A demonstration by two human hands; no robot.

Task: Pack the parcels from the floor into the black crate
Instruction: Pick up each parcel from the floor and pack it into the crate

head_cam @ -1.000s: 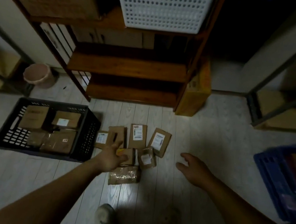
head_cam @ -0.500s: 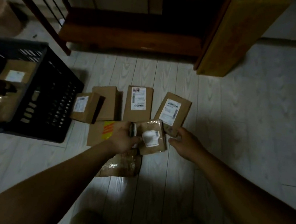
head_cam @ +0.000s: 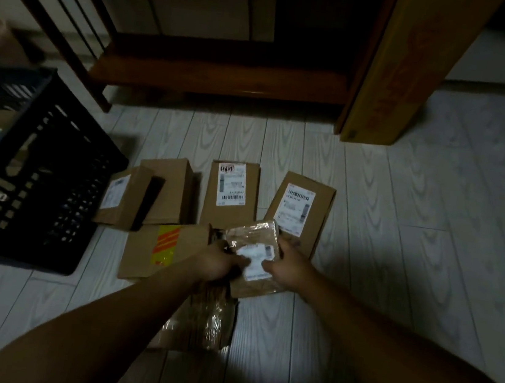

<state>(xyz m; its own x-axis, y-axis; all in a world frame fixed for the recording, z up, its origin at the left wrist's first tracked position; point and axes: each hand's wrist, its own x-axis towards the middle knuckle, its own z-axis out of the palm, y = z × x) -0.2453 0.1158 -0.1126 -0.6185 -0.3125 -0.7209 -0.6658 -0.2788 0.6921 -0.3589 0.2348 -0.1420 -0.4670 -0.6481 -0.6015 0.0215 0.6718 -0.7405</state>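
Since half a second ago my right hand (head_cam: 287,268) has slid in from the side, so now both hands are on the small brown tape-wrapped parcel with the white label (head_cam: 254,241) — left hand (head_cam: 219,262) grips its left edge, right hand's fingers curl round the right edge, thumbs on top. It's tilted over the brown cardboard boxes (head_cam: 228,217) on the pale plank floor (head_cam: 398,242), just right of the flat cardboard box with orange-striped yellow tape (head_cam: 160,250). A shiny plastic-wrapped parcel (head_cam: 208,320) lies under my left wrist. Black slatted plastic crate (head_cam: 51,197) sits to the left, near the boxes — some cardboard showing inside
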